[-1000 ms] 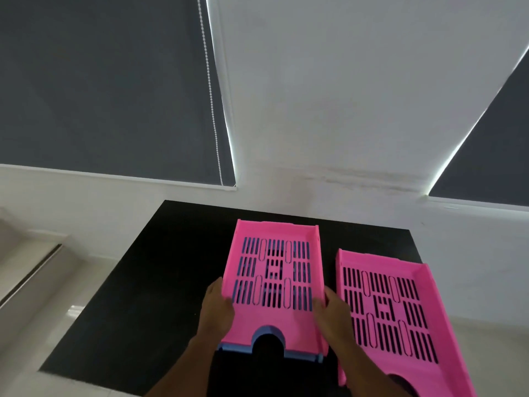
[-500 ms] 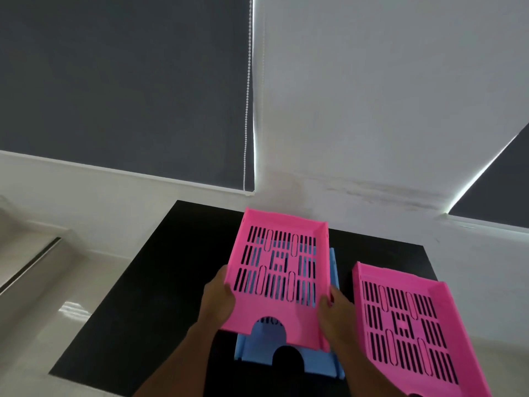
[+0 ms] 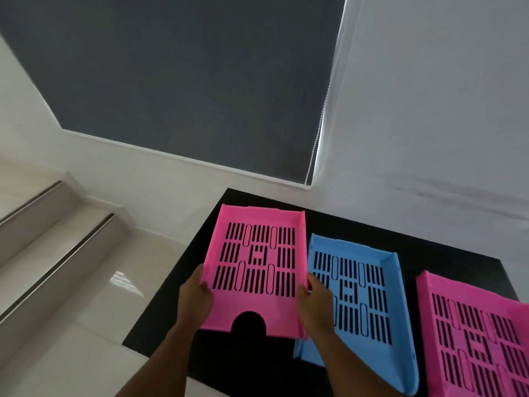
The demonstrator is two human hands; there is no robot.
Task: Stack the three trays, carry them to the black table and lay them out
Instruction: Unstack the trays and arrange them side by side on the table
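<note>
I hold a pink slotted tray (image 3: 259,224) over the left part of the black table (image 3: 429,247). My left hand (image 3: 194,299) grips its left rim and my right hand (image 3: 315,305) grips its right rim. A blue tray (image 3: 398,299) lies flat on the table just right of it, partly hidden behind my right forearm. A second pink tray (image 3: 469,299) lies at the table's right end, cut off by the frame edge. Whether the held tray touches the table I cannot tell.
The table stands against a white wall (image 3: 429,124) under a dark roller blind (image 3: 186,81) with a bead chain (image 3: 317,130). Pale tiled steps (image 3: 57,230) and glossy floor lie to the left of the table.
The pink tray came up off the blue tray and moved left with both hands. The blue tray now lies uncovered on the table. The view has swung left.
</note>
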